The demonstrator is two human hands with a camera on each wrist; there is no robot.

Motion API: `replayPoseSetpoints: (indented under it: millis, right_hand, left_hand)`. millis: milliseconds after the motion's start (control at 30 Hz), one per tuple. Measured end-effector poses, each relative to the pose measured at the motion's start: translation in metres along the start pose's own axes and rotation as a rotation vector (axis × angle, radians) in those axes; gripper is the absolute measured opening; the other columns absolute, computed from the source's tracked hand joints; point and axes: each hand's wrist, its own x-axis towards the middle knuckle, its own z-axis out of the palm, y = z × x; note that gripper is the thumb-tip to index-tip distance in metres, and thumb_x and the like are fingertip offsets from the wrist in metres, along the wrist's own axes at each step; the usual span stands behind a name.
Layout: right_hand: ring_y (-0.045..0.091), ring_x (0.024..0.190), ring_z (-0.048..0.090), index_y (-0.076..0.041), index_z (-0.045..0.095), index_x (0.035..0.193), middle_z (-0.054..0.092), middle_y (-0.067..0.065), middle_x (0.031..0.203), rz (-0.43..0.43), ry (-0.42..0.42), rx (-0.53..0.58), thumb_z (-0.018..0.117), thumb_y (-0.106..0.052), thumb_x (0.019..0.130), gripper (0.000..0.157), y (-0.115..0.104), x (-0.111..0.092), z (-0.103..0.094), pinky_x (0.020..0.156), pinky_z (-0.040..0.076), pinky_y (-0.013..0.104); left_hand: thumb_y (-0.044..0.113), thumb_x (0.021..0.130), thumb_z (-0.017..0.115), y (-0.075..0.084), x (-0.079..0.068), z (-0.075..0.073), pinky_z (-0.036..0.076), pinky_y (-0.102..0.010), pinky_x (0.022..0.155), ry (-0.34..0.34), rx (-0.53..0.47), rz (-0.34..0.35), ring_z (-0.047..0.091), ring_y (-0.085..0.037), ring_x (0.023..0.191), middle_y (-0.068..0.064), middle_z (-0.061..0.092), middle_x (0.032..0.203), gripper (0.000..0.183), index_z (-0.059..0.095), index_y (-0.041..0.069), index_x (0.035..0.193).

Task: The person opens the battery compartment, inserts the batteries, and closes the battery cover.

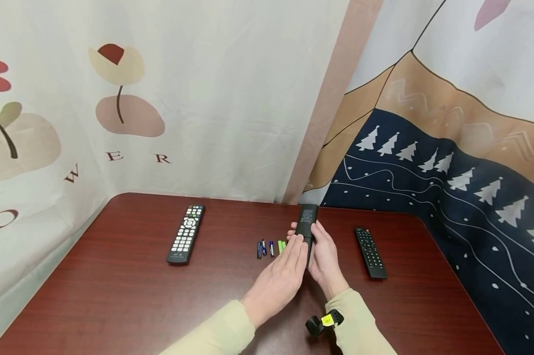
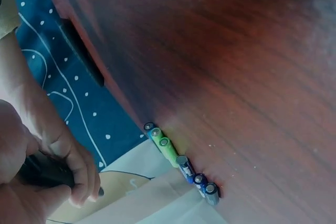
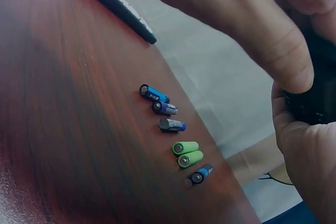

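Over the table (image 1: 231,301), the right hand (image 1: 325,257) curls its fingers round a black remote (image 1: 308,219); the left hand (image 1: 279,278), fingers straight and together, covers its near end, partly hiding green batteries (image 1: 280,247) at eight o'clock from it, beside blue batteries (image 1: 264,247); white-buttoned remote (image 1: 187,234) at nine; slim remote (image 1: 371,254) at four.

Pale-yellow sleeves (image 1: 224,325); black wrist camera (image 1: 315,326), yellow label (image 1: 327,320).

Reddish-brown wood-grain bench (image 1: 116,305). Lying on it, left to right: oblong black remote with white buttons (image 1: 186,235); four blue cylindrical batteries (image 3: 173,125) and two bright-green cylindrical batteries (image 3: 190,159), one row; smaller oblong black remote (image 1: 371,253).
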Motion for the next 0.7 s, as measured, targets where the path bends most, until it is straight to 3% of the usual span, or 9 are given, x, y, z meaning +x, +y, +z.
replayPoseSetpoints:
  millis: [133,267,400,700]
  right_hand:
    - [0.021,0.103,0.07,-0.016,0.024,0.163,0.063,0.011,0.127,-0.018,-0.009,-0.02,0.029,-0.025,0.115,0.05,-0.0022,-0.0001,0.0014,0.097,0.057,0.034]
    - [0.021,0.101,0.07,-0.021,0.028,0.163,0.063,0.01,0.126,-0.023,-0.014,-0.028,0.028,-0.024,0.115,0.048,-0.0038,0.0004,0.0038,0.096,0.057,0.034]
    - [0.022,0.103,0.069,-0.023,0.029,0.162,0.063,0.009,0.128,-0.031,-0.015,-0.065,0.029,-0.024,0.114,0.048,-0.0042,0.0016,0.0042,0.096,0.057,0.035]
    - [0.022,0.106,0.068,-0.025,0.032,0.162,0.057,0.018,0.139,-0.014,-0.012,-0.128,0.031,-0.024,0.114,0.048,-0.0022,-0.0009,0.002,0.097,0.056,0.035]
  left_hand:
    - [-0.003,0.107,0.009,-0.0005,0.0011,-0.0015,0.041,-0.033,0.115,-0.006,-0.013,0.007,0.051,-0.033,0.141,-0.029,0.051,0.148,0.055,0.051,-0.009,0.143]
    - [0.002,0.106,0.042,-0.0007,0.0013,-0.0028,0.042,-0.032,0.114,-0.027,-0.079,-0.013,0.05,-0.033,0.141,-0.027,0.051,0.149,0.04,0.051,-0.008,0.144]
    - [0.013,0.099,0.069,-0.0015,0.0018,-0.0046,0.044,-0.031,0.111,-0.033,-0.196,-0.065,0.051,-0.032,0.141,-0.025,0.051,0.15,0.051,0.052,-0.006,0.144]
    - [0.022,0.09,0.082,-0.0051,0.0034,-0.0016,0.049,-0.036,0.108,0.031,-0.311,-0.093,0.058,-0.029,0.128,-0.018,0.056,0.138,0.06,0.055,-0.003,0.138]
